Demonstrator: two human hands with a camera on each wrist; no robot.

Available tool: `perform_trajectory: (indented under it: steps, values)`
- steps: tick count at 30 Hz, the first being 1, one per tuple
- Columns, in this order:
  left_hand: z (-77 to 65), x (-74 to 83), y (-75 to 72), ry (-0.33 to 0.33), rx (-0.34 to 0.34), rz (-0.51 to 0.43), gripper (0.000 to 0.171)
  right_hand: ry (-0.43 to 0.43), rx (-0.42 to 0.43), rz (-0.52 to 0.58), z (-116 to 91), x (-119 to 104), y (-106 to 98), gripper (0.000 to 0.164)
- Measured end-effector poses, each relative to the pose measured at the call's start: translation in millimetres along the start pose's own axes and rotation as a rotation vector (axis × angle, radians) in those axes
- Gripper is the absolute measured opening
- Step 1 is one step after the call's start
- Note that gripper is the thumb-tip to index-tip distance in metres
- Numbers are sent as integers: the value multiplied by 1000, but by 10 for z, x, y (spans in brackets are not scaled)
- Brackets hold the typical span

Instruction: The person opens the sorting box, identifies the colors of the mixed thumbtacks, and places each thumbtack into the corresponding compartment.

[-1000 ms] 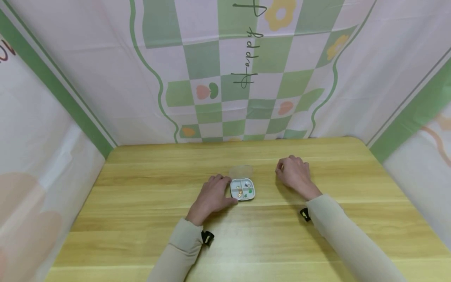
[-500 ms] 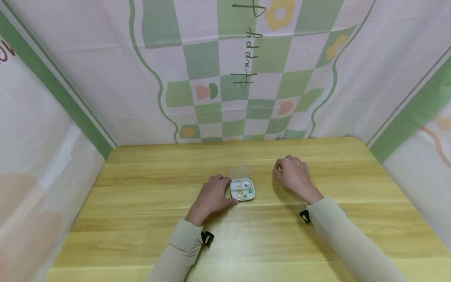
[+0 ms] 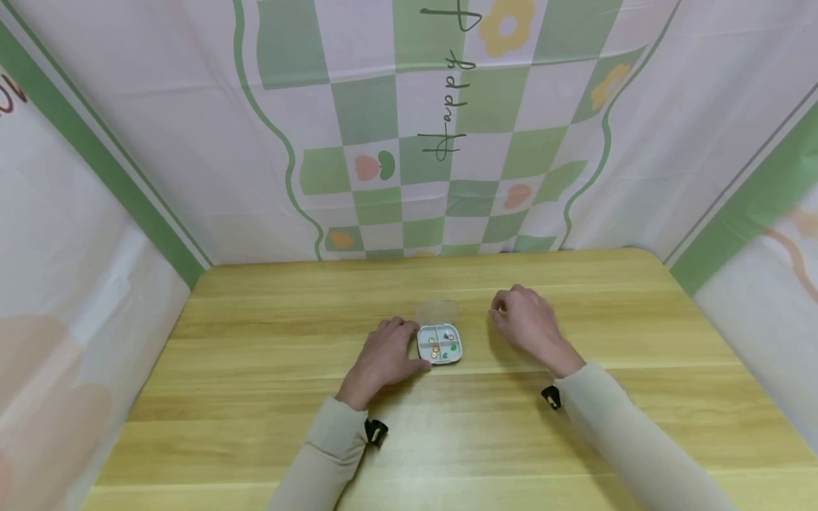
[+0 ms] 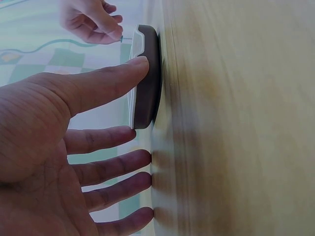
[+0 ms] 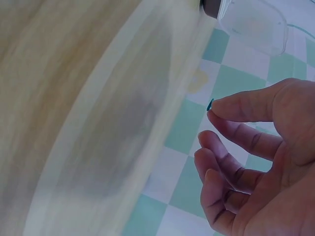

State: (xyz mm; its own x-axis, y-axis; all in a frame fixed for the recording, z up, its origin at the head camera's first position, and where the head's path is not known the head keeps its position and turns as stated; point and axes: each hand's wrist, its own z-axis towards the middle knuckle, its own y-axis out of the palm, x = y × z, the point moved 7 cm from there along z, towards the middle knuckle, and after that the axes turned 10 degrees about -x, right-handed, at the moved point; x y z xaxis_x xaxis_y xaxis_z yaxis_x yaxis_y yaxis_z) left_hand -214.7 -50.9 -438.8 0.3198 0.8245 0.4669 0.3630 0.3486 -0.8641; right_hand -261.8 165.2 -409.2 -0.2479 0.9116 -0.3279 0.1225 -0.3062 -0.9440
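A small pill box (image 3: pixel 439 354) lies on the table, its clear lid (image 3: pixel 437 311) tipped back. Dark outside, it has a white inside split into compartments. Tiny gold rounds (image 3: pixel 435 350) lie in the left part, green pieces (image 3: pixel 454 347) at the front right, and small dark and pale bits (image 3: pixel 449 336) at the back right. My left hand (image 3: pixel 385 353) steadies the box between thumb and index finger, the other fingertips resting on the table. To its right, above the table, my right hand (image 3: pixel 527 321) pinches a tiny green piece (image 5: pixel 210 104) between thumb and index finger.
The wooden table (image 3: pixel 268 426) stretches out around the box. A patterned cloth (image 3: pixel 422 106) hangs behind its far edge, and more cloth hangs at both sides. Each wrist carries a black camera mount (image 3: pixel 375 431).
My right hand has moved a little to the left, toward the box, thumb and index finger still pinched together. The left hand and the box have stayed where they were.
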Motion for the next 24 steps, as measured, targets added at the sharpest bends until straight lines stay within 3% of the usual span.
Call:
perform_trajectory:
  steps: [8,24]
  values:
    - [4,-3,3,-3,-2,-5,71,-55,45,0,-37,-99,3,8]
    - [4,-14,9,-12,-6,-2,71,-131,47,26,-88,-327,78,5]
